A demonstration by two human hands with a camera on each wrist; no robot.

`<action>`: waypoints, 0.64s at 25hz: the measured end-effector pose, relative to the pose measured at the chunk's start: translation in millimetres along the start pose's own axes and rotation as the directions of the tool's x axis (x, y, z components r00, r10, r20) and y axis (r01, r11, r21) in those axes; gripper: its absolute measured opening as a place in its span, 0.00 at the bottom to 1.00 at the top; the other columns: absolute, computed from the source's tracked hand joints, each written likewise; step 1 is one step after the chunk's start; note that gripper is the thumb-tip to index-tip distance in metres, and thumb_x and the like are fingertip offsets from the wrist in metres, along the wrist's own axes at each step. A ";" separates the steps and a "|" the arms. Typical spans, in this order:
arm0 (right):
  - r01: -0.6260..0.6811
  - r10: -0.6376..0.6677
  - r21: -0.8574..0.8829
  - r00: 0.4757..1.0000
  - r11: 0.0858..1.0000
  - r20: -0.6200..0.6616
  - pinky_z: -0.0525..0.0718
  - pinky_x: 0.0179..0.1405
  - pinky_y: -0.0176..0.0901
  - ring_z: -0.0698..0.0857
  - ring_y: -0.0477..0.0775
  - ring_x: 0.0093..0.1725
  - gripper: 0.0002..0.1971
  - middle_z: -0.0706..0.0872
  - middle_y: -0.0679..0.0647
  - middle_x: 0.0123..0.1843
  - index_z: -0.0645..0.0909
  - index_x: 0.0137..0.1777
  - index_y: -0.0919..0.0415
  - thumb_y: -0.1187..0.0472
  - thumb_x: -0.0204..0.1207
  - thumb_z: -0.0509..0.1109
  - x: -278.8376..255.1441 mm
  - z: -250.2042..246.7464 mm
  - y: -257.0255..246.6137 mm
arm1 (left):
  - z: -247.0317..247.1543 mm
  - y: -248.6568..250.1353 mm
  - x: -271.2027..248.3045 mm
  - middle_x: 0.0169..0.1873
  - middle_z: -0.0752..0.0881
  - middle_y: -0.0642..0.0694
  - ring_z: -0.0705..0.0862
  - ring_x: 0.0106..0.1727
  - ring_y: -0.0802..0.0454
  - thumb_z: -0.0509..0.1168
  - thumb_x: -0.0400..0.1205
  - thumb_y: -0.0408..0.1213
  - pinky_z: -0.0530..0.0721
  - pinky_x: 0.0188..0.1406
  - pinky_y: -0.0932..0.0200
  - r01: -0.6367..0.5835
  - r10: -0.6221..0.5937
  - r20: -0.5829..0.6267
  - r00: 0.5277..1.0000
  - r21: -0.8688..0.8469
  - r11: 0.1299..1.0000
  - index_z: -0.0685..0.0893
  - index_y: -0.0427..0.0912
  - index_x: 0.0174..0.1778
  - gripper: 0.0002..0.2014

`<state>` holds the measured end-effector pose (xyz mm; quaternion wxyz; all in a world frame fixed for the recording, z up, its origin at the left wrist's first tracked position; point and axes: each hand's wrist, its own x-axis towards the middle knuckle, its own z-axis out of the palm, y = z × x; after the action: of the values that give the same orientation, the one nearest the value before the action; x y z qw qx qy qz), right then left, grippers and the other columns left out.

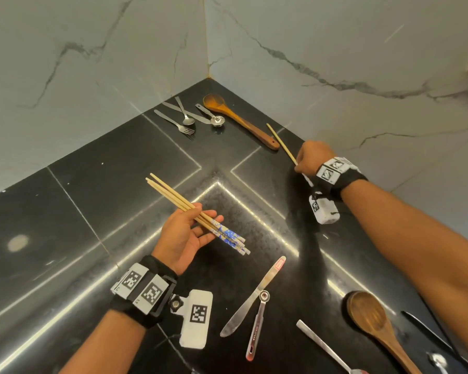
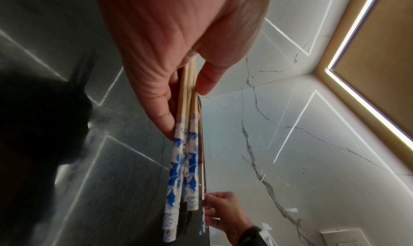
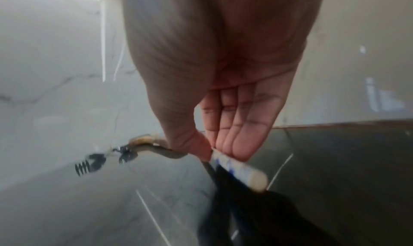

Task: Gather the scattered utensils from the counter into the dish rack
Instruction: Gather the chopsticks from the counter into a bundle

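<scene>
Holding three chopsticks (image 1: pixel 200 215), the left hand (image 1: pixel 185 236) cradles them above the counter (image 1: pixel 65 211).
Beyond it, the right hand (image 1: pixel 312 157) pinches one chopstick (image 1: pixel 281 144).

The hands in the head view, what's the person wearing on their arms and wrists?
Both forearms are bare, with no sleeves. The left hand has a black wrist strap carrying white plates printed with black square code markers, and a white boxy camera with its own marker clipped beside it. The right hand wears the same kind of black marker band, with a white camera block hanging below.
</scene>
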<state>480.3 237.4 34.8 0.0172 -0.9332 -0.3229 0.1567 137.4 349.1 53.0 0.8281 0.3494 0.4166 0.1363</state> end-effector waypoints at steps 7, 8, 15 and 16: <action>0.074 -0.034 0.644 0.997 0.761 -0.073 0.86 0.37 0.40 0.85 0.39 0.27 0.04 0.90 0.46 0.27 0.93 0.40 0.55 0.64 0.67 0.78 -147.4 -2.4 -21.7 | 1.8 -10.2 -11.4 0.43 0.89 0.38 0.92 0.51 0.40 0.65 0.84 0.36 0.86 0.60 0.36 0.043 -0.044 0.055 0.998 0.014 0.999 0.78 0.43 0.49 0.02; 0.142 -0.117 0.626 0.990 0.767 -0.081 0.85 0.36 0.38 0.84 0.38 0.27 0.06 0.89 0.46 0.28 0.93 0.41 0.54 0.64 0.67 0.79 -167.2 -1.0 -38.0 | 4.6 -12.9 -13.3 0.42 0.89 0.39 0.91 0.51 0.41 0.66 0.83 0.37 0.86 0.60 0.37 0.046 -0.046 0.067 0.997 0.014 0.999 0.79 0.43 0.50 0.03; 0.465 -0.492 0.406 0.870 0.787 -0.041 0.85 0.39 0.42 0.85 0.46 0.37 0.11 0.87 0.46 0.37 0.91 0.53 0.46 0.54 0.71 0.74 -212.6 21.6 -118.6 | 2.6 -20.2 -14.5 0.45 0.86 0.37 0.89 0.48 0.42 0.62 0.87 0.35 0.89 0.52 0.39 -0.022 0.021 0.054 0.998 0.016 1.000 0.76 0.39 0.62 0.09; 0.480 -0.506 0.400 0.862 0.781 -0.046 0.85 0.40 0.43 0.84 0.45 0.38 0.12 0.87 0.45 0.38 0.90 0.55 0.45 0.51 0.73 0.73 -211.8 23.6 -123.5 | -3.0 -18.0 -13.6 0.46 0.86 0.37 0.88 0.47 0.42 0.60 0.87 0.34 0.90 0.51 0.40 -0.036 0.035 0.037 0.999 0.024 0.999 0.75 0.38 0.64 0.11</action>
<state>242.2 204.6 88.4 0.2363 -0.7873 -0.5170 0.2388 125.4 330.6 47.4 0.8286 0.3695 0.3968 0.1393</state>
